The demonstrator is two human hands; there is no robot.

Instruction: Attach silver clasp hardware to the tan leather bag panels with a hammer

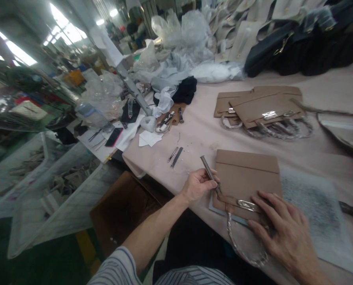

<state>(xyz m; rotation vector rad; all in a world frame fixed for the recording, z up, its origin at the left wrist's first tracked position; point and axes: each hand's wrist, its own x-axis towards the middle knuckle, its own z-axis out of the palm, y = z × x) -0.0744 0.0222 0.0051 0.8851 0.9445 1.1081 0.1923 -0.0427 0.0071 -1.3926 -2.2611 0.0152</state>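
Observation:
A slim metal punch with a flared upper end is pinched between the thumb and fingers of my left hand. Its lower end meets the left edge of a brown leather bag panel, near a strap tab. My right hand lies with fingers spread on the panel's lower right, just beside a shiny metal clasp plate. A bag handle wrapped in clear plastic loops down over the table's near edge. Under the panel, a speckled pale slab shows on the right.
Similar brown panels with wrapped handles are stacked farther back. Tweezers and a flat dark bar lie left of my hands. Black bags and plastic wrapping fill the back. A dark tool handle lies at right.

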